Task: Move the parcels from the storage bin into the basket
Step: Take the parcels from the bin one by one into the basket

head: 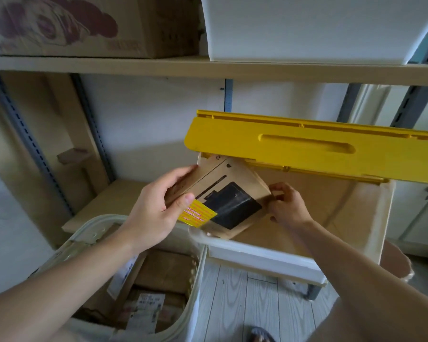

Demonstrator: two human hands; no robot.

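Cardboard parcel (223,193) in both hands, seemingly.

In front of me stands a shelving unit (208,70) of pale boards on grey slotted posts (410,104), against a white wall (146,114). A printed cardboard box (84,25) sits on the upper shelf. Below me runs pale plank flooring (257,304).
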